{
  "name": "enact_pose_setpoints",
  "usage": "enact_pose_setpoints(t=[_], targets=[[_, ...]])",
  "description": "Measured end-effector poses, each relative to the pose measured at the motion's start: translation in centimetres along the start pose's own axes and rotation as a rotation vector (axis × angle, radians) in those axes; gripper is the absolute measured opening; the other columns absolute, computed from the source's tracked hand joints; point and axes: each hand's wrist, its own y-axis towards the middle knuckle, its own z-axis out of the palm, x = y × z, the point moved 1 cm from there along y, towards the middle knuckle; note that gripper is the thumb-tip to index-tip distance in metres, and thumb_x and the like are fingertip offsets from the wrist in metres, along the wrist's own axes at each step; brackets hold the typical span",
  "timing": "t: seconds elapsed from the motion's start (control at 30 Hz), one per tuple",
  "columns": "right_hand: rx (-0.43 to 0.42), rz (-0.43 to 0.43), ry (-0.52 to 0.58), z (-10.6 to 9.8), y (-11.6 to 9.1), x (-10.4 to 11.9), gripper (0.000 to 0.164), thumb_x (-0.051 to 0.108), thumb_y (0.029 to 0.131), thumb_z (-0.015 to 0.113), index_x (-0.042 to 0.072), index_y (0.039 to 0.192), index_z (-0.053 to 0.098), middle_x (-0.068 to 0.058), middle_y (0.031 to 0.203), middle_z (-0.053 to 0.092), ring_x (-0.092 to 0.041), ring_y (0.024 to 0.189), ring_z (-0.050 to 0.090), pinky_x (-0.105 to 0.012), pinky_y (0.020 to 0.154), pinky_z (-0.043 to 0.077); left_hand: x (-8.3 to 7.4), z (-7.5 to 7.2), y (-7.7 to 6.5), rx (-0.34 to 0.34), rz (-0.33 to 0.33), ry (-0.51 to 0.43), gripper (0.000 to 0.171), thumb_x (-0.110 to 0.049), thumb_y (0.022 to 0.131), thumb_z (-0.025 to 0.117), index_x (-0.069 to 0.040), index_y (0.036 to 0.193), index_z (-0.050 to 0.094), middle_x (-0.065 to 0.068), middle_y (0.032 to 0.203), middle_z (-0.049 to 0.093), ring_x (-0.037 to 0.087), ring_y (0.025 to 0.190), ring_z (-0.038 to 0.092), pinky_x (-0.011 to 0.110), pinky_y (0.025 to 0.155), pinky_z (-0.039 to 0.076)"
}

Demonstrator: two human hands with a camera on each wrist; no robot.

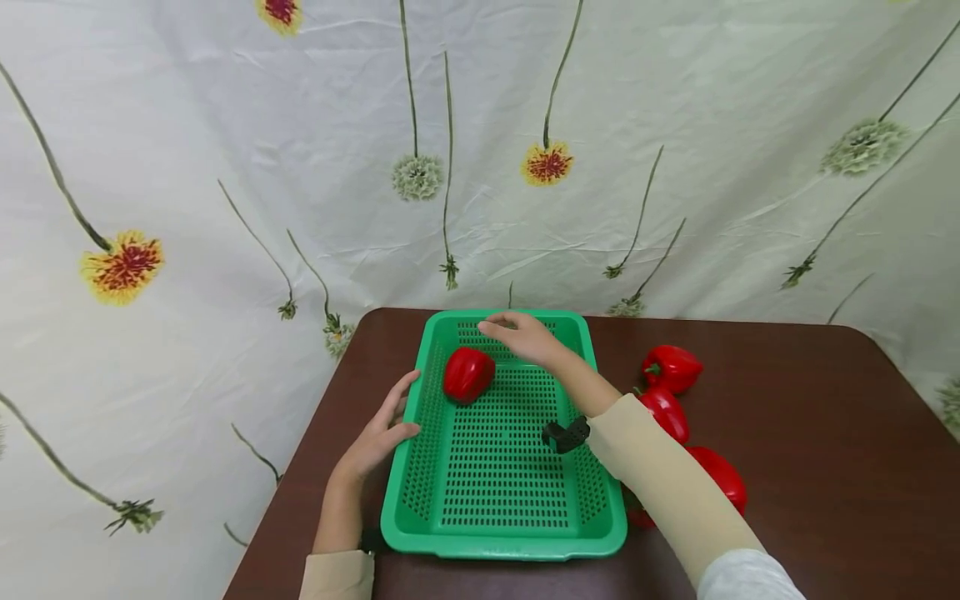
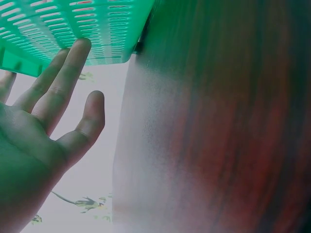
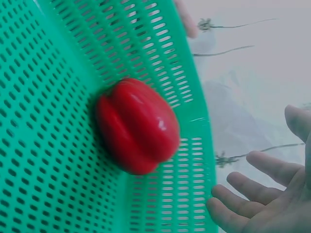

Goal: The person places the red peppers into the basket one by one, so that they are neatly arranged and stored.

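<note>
A green plastic basket [image 1: 506, 467] with slotted walls stands on the table. One red bell pepper [image 1: 468, 375] lies inside it, near the far left corner; the right wrist view shows this pepper [image 3: 138, 126] close up against the basket wall. My right hand [image 1: 525, 335] hovers over the far end of the basket, holding nothing, its fingers [image 3: 262, 194] loosely extended. At the basket's left side, my left hand [image 1: 378, 433] has its fingers spread by the rim. In the left wrist view, the left hand [image 2: 43, 121] reaches toward the basket's outer wall without curling round it.
Several red bell peppers [image 1: 672, 368] lie on the dark brown table [image 1: 817, 433] right of the basket, some partly hidden by my right sleeve [image 1: 660, 475]. A black wrist device [image 1: 566, 435] hangs under the right forearm. Flowered white cloth [image 1: 480, 208] rises behind the table.
</note>
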Motion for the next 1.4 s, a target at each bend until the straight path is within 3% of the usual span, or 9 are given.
enact_pose_setpoints(t=[0.47,0.67,0.87,1.17,1.4], targets=[[0.036,-0.059,0.003,-3.2,-3.6,-0.3,0.053,0.043,0.100,0.051,0.010,0.142,0.050,-0.011,0.145,0.045,-0.033,0.133,0.041,-0.052,0.103,0.036,0.3,-0.3,-0.2,0.016,0.002,-0.017,0.075,-0.007,0.093,0.048,-0.018,0.158,0.012,0.028,0.141,0.036,0.029,0.118,0.050,0.040,0.087,0.048],[-0.007,-0.095,-0.019,-5.0,-5.1,-1.5,0.053,0.042,0.100,0.051,0.009,0.141,0.051,-0.013,0.143,0.048,-0.034,0.132,0.043,-0.054,0.102,0.036,0.3,-0.3,-0.2,0.021,0.007,-0.023,0.075,-0.005,0.093,0.048,-0.018,0.158,0.012,0.028,0.142,0.035,0.028,0.119,0.049,0.039,0.087,0.048],[-0.048,-0.093,0.041,-6.9,-6.0,-3.2,0.052,0.039,0.100,0.053,0.006,0.140,0.051,-0.018,0.134,0.056,-0.033,0.123,0.052,-0.052,0.101,0.039,0.3,-0.2,-0.2,0.017,0.005,-0.019,0.075,-0.005,0.094,0.047,-0.019,0.158,0.011,0.028,0.143,0.034,0.023,0.118,0.050,0.040,0.088,0.047],[-0.133,-0.183,0.110,-9.3,-7.2,-4.9,0.045,0.029,0.102,0.051,-0.002,0.134,0.054,-0.024,0.121,0.063,-0.035,0.111,0.061,-0.051,0.097,0.042,0.1,-0.1,-0.2,-0.008,-0.013,-0.003,0.074,-0.009,0.093,0.049,-0.021,0.158,0.014,0.027,0.143,0.035,0.036,0.122,0.046,0.047,0.088,0.045],[-0.187,-0.141,0.083,-10.8,-8.2,-6.2,0.048,0.035,0.102,0.050,-0.002,0.133,0.055,-0.021,0.116,0.065,-0.034,0.107,0.063,-0.046,0.095,0.045,0.1,0.0,0.0,-0.006,-0.015,-0.011,0.075,-0.011,0.093,0.050,-0.021,0.158,0.014,0.027,0.143,0.036,0.035,0.121,0.047,0.046,0.089,0.045]])
